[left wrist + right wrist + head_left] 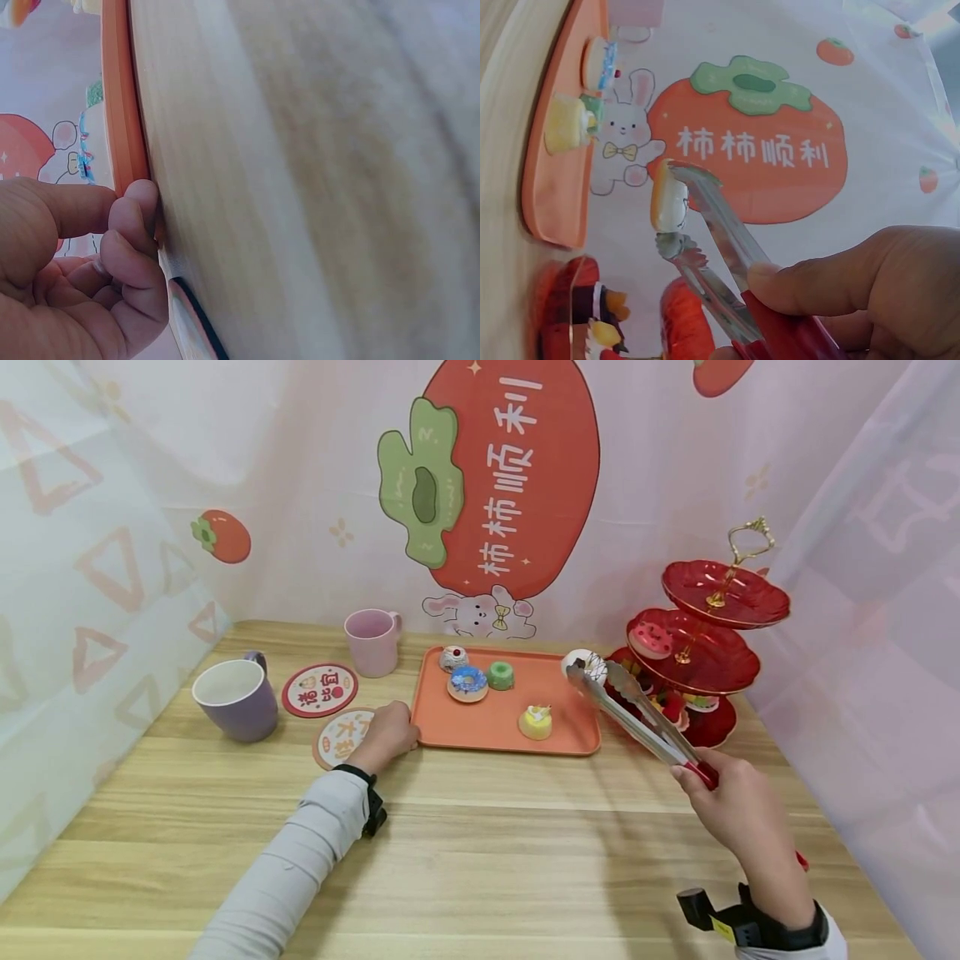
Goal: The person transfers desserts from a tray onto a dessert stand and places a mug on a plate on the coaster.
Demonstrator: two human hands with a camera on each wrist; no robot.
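My right hand (742,806) grips metal tongs (645,718) with red handles. Between the tong tips is a white donut (672,206) with dark drizzle lines, held in the air over the right end of the orange tray (420,693). My left hand (390,735) pinches the tray's front left corner between thumb and fingers, as the left wrist view also shows. On the tray sit a blue sprinkled donut (468,683), a green ring cake (500,675), a yellow cake (536,722) and a white cake with a red top (453,658).
A red three-tier stand (705,652) at the right holds a pink donut (651,640) on its middle tier and several sweets on the bottom one. Leftward are a purple mug (238,700), a pink mug (372,643), a red coaster (320,690) and a pale coaster (341,739).
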